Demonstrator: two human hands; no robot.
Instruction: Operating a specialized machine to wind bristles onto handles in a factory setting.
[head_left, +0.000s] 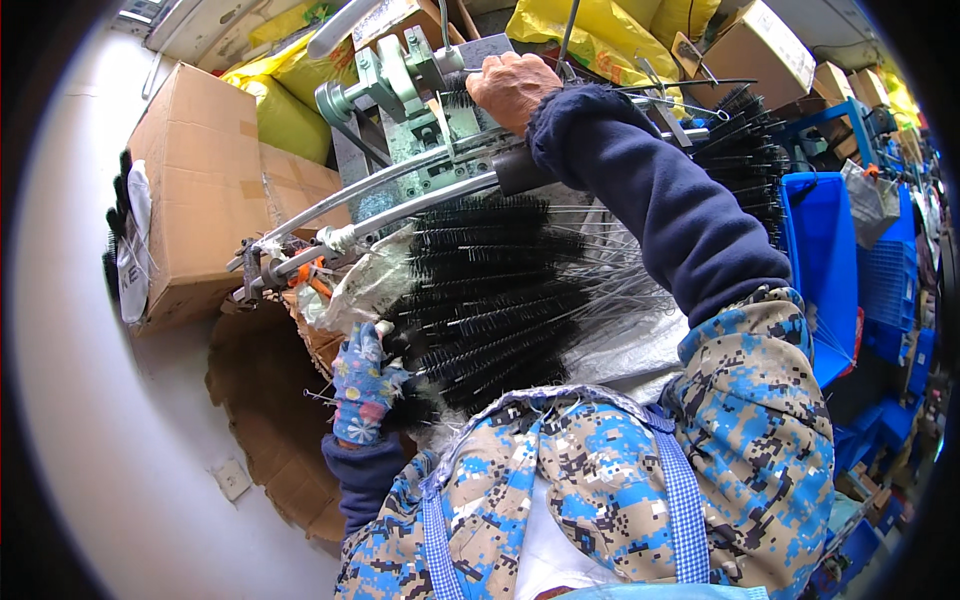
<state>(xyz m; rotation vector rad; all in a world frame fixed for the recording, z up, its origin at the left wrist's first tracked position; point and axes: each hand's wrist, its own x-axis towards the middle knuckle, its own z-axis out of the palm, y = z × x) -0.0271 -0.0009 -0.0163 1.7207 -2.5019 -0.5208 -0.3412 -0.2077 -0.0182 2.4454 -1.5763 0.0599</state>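
Observation:
Up at the green-grey metal machine [400, 125], my bare right hand [515, 88] is curled closed beside its upper parts. What its fingers grip is hidden; dark bristles show just below them. Black twisted-wire brushes [490, 290] lie in a thick pile in front of me, their bare wire stems fanning to the right. My left hand [362, 390], in a blue flowered glove with bare fingertips, is at the pile's left edge, fingers together and bent. A thin wire end sticks out to its left and black bristles lie to its right; its grip is hidden.
Metal rods [400, 205] run from the machine toward the left. A tall cardboard box [195, 170] stands there, with an open carton [270, 430] below it. More black brushes [745, 160] and a blue bin [815, 260] are at the right. Yellow sacks [600, 45] lie behind.

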